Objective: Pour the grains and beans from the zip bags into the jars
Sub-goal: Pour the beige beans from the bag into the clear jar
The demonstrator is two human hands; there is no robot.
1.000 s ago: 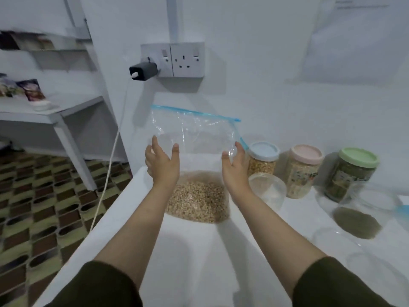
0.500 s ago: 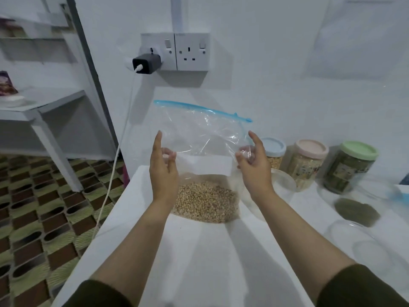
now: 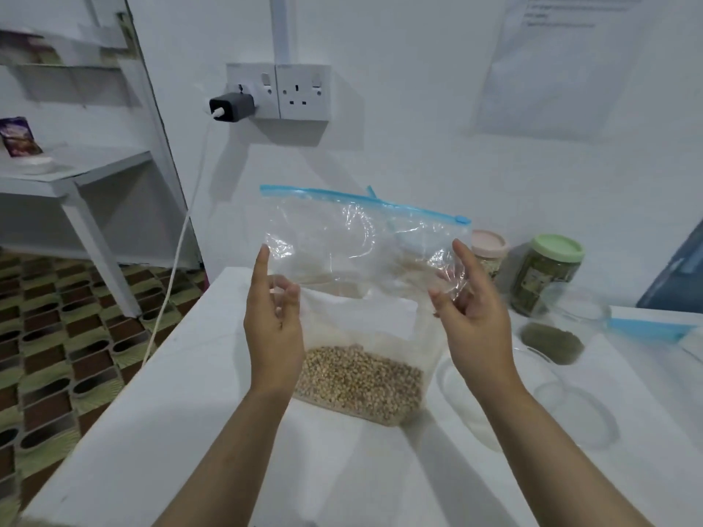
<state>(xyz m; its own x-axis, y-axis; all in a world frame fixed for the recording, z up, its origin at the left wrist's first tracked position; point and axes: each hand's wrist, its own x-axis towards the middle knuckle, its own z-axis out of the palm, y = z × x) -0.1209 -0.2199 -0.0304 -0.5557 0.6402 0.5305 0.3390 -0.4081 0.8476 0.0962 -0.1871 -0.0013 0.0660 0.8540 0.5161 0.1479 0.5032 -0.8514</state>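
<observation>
A clear zip bag (image 3: pixel 357 252) with a blue zipper strip stands upright on the white table (image 3: pixel 182 431), with tan grains (image 3: pixel 361 382) heaped in its bottom. My left hand (image 3: pixel 272 332) pinches the bag's left side and my right hand (image 3: pixel 471 317) pinches its right side, both about halfway up. Behind my right hand stand a jar with a pink lid (image 3: pixel 489 249) and a jar with a green lid (image 3: pixel 547 273) holding green beans. A second zip bag (image 3: pixel 563 332) with green beans lies to the right.
An empty clear jar (image 3: pixel 452 378) sits just right of the grain bag, partly hidden by my right wrist. A wall socket with a black charger (image 3: pixel 230 106) and a white cable hangs behind the table. A white shelf (image 3: pixel 76 173) stands at the left over a patterned floor.
The bag has been lifted and stretched taller. Both hands moved from flat against its sides to pinching the plastic higher up. The blue-lidded jar is now hidden behind the bag.
</observation>
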